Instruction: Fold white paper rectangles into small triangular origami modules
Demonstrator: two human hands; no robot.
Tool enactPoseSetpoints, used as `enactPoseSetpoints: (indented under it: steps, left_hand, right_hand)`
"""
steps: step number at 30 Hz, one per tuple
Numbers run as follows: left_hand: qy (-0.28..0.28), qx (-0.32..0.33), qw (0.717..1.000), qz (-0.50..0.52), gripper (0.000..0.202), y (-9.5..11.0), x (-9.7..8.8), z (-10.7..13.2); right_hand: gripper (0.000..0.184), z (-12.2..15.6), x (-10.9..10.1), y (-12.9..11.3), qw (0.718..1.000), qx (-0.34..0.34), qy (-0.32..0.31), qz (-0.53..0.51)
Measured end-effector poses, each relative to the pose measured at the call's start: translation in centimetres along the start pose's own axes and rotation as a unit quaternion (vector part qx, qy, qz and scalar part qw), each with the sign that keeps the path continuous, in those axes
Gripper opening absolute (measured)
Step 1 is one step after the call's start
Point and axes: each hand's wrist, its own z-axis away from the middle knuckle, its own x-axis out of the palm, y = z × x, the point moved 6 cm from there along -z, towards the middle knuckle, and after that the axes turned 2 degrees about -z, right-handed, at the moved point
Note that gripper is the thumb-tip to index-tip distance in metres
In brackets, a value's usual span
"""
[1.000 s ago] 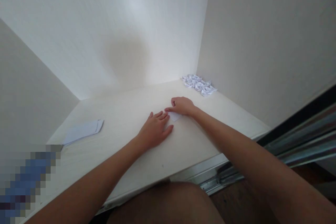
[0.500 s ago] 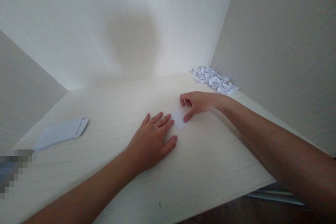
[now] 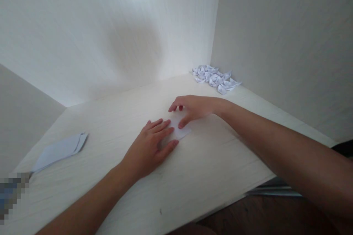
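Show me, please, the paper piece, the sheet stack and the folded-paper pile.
paper piece (image 3: 182, 134): head view, bare right corner.
sheet stack (image 3: 59, 150): head view, top sheet.
folded-paper pile (image 3: 215, 78): head view, pile's middle.

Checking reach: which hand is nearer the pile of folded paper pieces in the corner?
Right. The right hand sits a little short of the pile of folded paper pieces; the left hand lies farther back and leftward.

Paper sheets (image 3: 59, 150) lie stacked at left; folded paper pieces (image 3: 215, 78) fill the far corner.
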Motion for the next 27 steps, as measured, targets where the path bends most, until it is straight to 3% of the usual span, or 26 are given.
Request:
enactPoseSetpoints:
  steps: [6,11,16,22,27]
  left_hand:
    - [0.065,-0.057,0.996,0.026,0.038,-0.7,-1.1,0.0]
    - [0.078,-0.121,0.984,0.102,0.068,-1.2,-1.3,0.0]
    - [0.057,-0.156,0.974,0.157,0.076,-1.2,-1.2,0.1]
    - [0.056,-0.154,0.957,0.239,0.091,-1.5,-1.1,0.4]
    - [0.105,-0.104,0.932,0.330,0.101,-1.3,-0.7,0.9]
  right_hand:
    - [0.072,0.1,1.8,-2.2,0.999,-0.019,-0.039,0.011]
    - [0.055,0.3,1.9,-2.6,0.999,0.006,-0.036,0.032]
    - [0.052,0.7,1.8,-3.4,0.998,-0.004,-0.062,0.030]
    - [0.051,0.9,1.8,-3.8,0.998,-0.017,-0.056,0.031]
    - [0.041,1.1,1.9,-4.3,0.996,-0.022,-0.071,-0.042]
